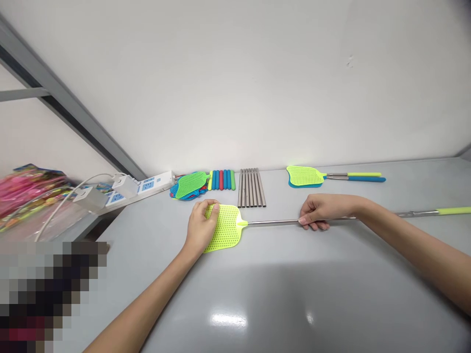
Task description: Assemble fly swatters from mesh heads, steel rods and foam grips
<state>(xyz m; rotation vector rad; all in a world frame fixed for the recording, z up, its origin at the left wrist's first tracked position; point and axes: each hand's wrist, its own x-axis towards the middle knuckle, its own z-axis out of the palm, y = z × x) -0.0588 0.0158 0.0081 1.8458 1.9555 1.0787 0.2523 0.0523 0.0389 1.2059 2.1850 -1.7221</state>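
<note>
Center of frame, I have a yellow-green fly swatter laid across the table (pixel 279 304), its mesh head (pixel 227 230) on the left, metal rod (pixel 272 222) running right, yellow-green handle (pixel 454 211) cut by the right edge. My left hand (pixel 201 226) has its grip on the head's left side, thumb on the mesh face. My right hand (pixel 319 211) has its grip closed on the rod, thumb and fingers pinching it; the forearm covers part of the rod further right. Just behind the head, a row of steel tubes (pixel 250 189) lies side by side; left of those, colored handle sleeves (pixel 221 180) in yellow, blue, red and green. Further left, a stack of swatter heads (pixel 192 184), green on top, near the power strip (pixel 156 182) with white plugs in it. Upper right of center, I see two more swatters (pixel 305 176), yellow-green over blue, handles side by side. Left edge: bright plastic-wrapped items (pixel 29 191), contents unclear.
</note>
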